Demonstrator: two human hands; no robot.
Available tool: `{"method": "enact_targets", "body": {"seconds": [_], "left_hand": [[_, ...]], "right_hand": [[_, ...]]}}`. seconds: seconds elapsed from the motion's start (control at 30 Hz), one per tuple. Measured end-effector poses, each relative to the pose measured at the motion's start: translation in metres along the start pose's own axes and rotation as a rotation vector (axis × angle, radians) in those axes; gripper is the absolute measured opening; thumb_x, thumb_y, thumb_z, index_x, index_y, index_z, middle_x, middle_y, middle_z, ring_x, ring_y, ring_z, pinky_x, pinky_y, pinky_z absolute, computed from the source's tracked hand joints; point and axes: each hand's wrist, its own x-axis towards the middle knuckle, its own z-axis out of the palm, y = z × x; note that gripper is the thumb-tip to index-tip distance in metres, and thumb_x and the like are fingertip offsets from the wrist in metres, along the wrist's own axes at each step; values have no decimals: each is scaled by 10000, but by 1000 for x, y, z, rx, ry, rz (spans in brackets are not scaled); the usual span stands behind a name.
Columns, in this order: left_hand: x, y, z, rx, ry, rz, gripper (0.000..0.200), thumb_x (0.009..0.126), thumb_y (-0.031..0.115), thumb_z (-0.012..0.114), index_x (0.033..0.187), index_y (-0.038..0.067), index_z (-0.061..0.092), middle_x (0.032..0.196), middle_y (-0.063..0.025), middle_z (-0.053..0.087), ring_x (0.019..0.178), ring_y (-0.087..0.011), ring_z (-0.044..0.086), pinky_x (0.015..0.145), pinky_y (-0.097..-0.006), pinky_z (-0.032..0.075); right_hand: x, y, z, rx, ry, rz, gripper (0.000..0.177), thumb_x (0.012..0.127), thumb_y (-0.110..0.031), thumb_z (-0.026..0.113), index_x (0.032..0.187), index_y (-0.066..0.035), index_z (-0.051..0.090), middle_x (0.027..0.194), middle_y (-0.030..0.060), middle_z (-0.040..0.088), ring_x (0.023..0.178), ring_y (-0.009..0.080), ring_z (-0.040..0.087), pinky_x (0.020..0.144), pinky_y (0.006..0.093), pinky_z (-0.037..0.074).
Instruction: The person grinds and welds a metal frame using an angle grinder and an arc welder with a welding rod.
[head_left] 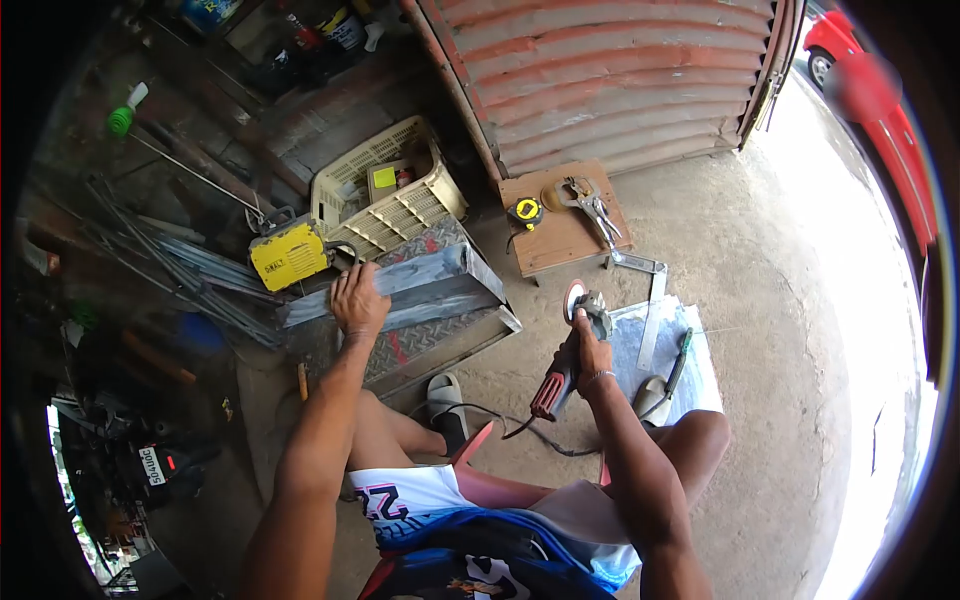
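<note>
My left hand [359,298] lies over the near end of a grey metal channel piece [425,278], its fingers wrapped on the upper edge. The channel rests on a diamond-plate metal box [420,338]. In my right hand [591,352] is an angle grinder [562,372] with a thin disc [573,299] at its head, held above the floor and apart from the channel. Its cord runs down by my feet. Right of the grinder, a metal sheet [625,350] lies on the floor with a steel square [653,318] on it.
A small wooden stool [562,239] carries a tape measure [526,210] and locking clamps [590,206]. Behind the box are a yellow crate [388,215] and a yellow DeWalt machine [289,259]. Metal bars [200,275] lie at left; a corrugated panel [620,80] stands ahead.
</note>
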Motion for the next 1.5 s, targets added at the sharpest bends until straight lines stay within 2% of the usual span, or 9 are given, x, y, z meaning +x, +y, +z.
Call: {"method": "enact_targets", "body": {"seconds": [0.07,0.3,0.6,0.73,0.87,1.23,1.37,1.43,1.5], "left_hand": [[-4,-1,4,-18,-43,-26,388,674,98,785,1019,167,620,972,-50,618,989,-310,592,913,-432,452],[-20,4,-12,-26,11,4,413,640,81,787,1007,166,620,968,-47,608,979,-300,592,897,-429,440],[-34,12,-22,-43,38,26,390,632,62,747,987,165,624,939,-51,589,950,-304,590,865,-427,436],[-35,8,-20,-45,-49,-15,527,576,70,824,1048,182,618,1001,-42,592,1010,-304,573,967,-437,406],[-33,12,-26,-50,-7,10,366,662,81,732,1002,172,630,947,-58,590,958,-319,589,871,-433,433],[-26,5,-13,-42,-14,6,346,694,115,774,1005,197,646,952,-26,610,985,-296,595,890,-427,429],[-24,6,-14,-40,-13,1,324,710,114,769,1000,191,647,946,-28,612,979,-299,598,888,-427,430],[-21,6,-15,-41,-24,-2,318,715,115,771,999,188,648,944,-30,614,975,-302,599,885,-428,432],[-20,5,-12,-43,-32,-2,312,719,117,772,998,184,648,943,-32,616,971,-305,601,882,-429,433]], "right_hand": [[3,1,-6,132,-12,161,538,850,-512,766,1025,-37,582,740,75,587,581,223,624,536,376,547],[-14,0,-6,7,-168,-56,556,843,-504,766,1053,-39,544,771,94,602,600,235,643,553,379,567],[-44,-14,19,-115,-358,-2,499,882,-485,734,943,-18,567,721,71,605,556,191,622,508,342,537],[-43,-17,36,-213,-446,-52,590,894,-559,686,1015,6,564,748,101,622,581,209,642,530,360,560],[-43,-24,55,-211,-410,-31,562,866,-501,719,916,46,600,715,100,626,575,210,636,519,357,526],[-9,-8,83,-432,-331,-202,756,801,-621,687,911,127,660,804,201,684,773,281,689,733,403,533],[-27,-22,82,-399,-380,-261,553,868,-512,702,881,32,602,734,110,641,552,225,639,513,362,540],[-23,-19,81,-407,-345,-171,740,796,-601,702,959,120,674,820,205,692,782,272,690,743,406,534],[-32,-21,77,-401,-306,-197,728,800,-594,702,962,115,676,826,204,695,792,271,693,749,407,534]]}}
